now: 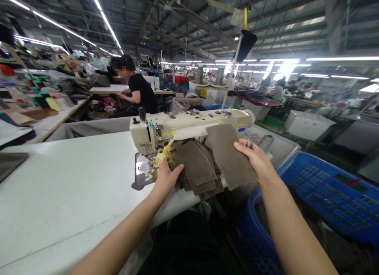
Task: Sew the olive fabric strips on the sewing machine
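Far left, a second worktop (56, 117) under heaped goods, too blurred to make out. Beyond it, a seated co-worker (140, 89) in a black top, hands at a farther worktop, lower body cut off behind the cream sewing machine (189, 127).

Nearer, on the white near worktop (68, 196), the left hand (167, 179), fingers (174, 170) closed on a bunched mass of brown suede-like fabric, the fabric bunch (195, 168). Bunch lying against the machine's head, just beside the metal needle plate (143, 170), part of it over the worktop's edge. Needle and presser foot hidden behind the folds and a yellow scrap (161, 158), the scrap's shape hard to read.

Right of the bunch, a flat brown fabric panel (231, 156), lifted clear of the worktop in the right hand (254, 158), fingers (245, 148) closed on its right edge, part of the hand behind the cloth. Just past the hand, a grey thread cone (266, 142), partly hidden. Far right and near, a blue plastic basket (328, 192), cut off by the frame, its contents dark and unclear. Beyond, rows of blurred workstations.
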`<action>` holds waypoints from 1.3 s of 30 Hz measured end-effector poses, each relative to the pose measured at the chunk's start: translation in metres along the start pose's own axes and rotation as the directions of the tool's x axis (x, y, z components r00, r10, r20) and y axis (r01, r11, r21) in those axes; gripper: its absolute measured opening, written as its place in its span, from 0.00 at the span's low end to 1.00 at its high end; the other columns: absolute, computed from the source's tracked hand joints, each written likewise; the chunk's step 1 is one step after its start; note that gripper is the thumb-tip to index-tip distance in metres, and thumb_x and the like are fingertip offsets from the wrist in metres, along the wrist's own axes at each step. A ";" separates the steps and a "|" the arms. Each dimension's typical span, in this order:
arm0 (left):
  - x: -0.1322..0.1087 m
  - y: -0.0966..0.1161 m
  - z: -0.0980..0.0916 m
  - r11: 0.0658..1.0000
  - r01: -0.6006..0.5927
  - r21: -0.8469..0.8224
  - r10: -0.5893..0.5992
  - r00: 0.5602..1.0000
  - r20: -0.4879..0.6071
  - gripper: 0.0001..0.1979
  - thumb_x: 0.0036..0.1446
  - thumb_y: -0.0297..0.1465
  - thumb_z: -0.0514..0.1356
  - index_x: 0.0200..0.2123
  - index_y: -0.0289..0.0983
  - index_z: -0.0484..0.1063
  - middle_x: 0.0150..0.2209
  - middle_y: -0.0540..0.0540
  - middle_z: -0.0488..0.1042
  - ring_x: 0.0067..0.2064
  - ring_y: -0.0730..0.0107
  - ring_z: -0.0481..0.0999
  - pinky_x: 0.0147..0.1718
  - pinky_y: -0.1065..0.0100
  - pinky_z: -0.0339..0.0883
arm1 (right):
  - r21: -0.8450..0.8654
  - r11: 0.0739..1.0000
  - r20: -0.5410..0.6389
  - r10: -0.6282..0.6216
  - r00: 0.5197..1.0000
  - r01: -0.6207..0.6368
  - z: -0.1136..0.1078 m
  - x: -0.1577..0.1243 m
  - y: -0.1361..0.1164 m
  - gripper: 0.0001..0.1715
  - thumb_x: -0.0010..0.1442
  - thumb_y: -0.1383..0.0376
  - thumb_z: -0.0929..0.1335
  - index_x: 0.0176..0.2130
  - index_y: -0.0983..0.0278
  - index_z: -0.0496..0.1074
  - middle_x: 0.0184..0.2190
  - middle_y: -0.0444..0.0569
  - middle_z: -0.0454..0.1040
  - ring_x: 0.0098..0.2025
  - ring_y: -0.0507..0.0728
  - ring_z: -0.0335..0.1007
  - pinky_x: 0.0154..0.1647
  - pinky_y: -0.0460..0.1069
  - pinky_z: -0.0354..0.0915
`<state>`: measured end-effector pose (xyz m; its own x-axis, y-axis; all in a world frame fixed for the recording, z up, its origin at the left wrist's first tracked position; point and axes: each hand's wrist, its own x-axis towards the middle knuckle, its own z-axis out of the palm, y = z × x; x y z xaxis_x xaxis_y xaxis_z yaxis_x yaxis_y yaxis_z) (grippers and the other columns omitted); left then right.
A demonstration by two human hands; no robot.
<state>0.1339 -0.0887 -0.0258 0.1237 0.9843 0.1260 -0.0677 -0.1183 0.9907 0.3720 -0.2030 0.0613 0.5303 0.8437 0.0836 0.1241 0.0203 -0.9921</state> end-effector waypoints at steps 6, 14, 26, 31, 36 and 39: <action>-0.068 0.046 -0.036 0.756 -0.583 0.298 0.577 0.808 0.120 0.20 0.57 0.29 0.65 0.54 0.43 0.74 0.59 0.40 0.71 0.63 0.50 0.68 0.65 0.47 0.58 | -0.330 0.856 0.099 -0.387 0.917 0.397 0.044 -0.059 -0.011 0.14 0.55 0.54 0.71 0.29 0.62 0.76 0.24 0.43 0.70 0.25 0.52 0.62 0.28 0.48 0.61; -0.140 0.051 -0.070 1.000 0.009 0.019 -0.016 0.901 0.433 0.44 0.48 0.33 0.72 0.68 0.46 0.61 0.66 0.42 0.66 0.66 0.45 0.65 0.64 0.51 0.61 | -0.006 0.982 0.346 -0.174 0.922 0.188 0.126 -0.130 0.026 0.21 0.63 0.55 0.69 0.52 0.61 0.73 0.31 0.44 0.77 0.28 0.53 0.72 0.28 0.47 0.70; -0.107 0.042 -0.137 0.707 0.701 -0.093 -0.535 0.617 0.578 0.26 0.42 0.25 0.66 0.48 0.38 0.78 0.39 0.45 0.82 0.38 0.63 0.80 0.38 0.68 0.72 | -0.181 0.972 0.585 -0.016 0.811 0.149 0.118 -0.085 0.030 0.19 0.59 0.53 0.72 0.45 0.63 0.78 0.36 0.47 0.80 0.24 0.48 0.62 0.27 0.46 0.60; -0.084 0.038 -0.158 0.779 0.626 0.018 -0.537 0.653 0.535 0.21 0.43 0.29 0.69 0.44 0.36 0.79 0.40 0.43 0.82 0.37 0.65 0.79 0.38 0.68 0.71 | -0.218 0.963 0.472 -0.037 0.881 0.157 0.127 -0.078 0.042 0.14 0.58 0.55 0.71 0.33 0.64 0.78 0.29 0.46 0.78 0.33 0.54 0.70 0.34 0.48 0.63; -0.043 0.033 -0.188 0.875 0.426 0.228 -0.476 0.842 0.253 0.15 0.45 0.38 0.72 0.34 0.36 0.77 0.32 0.49 0.79 0.32 0.71 0.74 0.33 0.71 0.65 | -0.288 0.955 0.368 0.046 0.929 0.066 0.129 -0.087 0.058 0.16 0.58 0.53 0.70 0.34 0.64 0.77 0.27 0.45 0.76 0.27 0.53 0.69 0.31 0.48 0.64; -0.022 0.030 -0.193 0.877 0.390 0.281 -0.450 0.870 0.199 0.17 0.47 0.43 0.69 0.35 0.36 0.78 0.33 0.47 0.79 0.33 0.69 0.74 0.33 0.69 0.64 | -0.289 0.957 0.461 0.136 0.877 0.004 0.134 -0.100 0.069 0.15 0.58 0.54 0.70 0.36 0.64 0.77 0.27 0.45 0.76 0.27 0.53 0.71 0.33 0.49 0.66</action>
<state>-0.0623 -0.0884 -0.0091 0.3352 0.8839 -0.3262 0.2671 0.2428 0.9326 0.2150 -0.2137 -0.0282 0.0951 0.9900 -0.1046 0.3636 -0.1324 -0.9221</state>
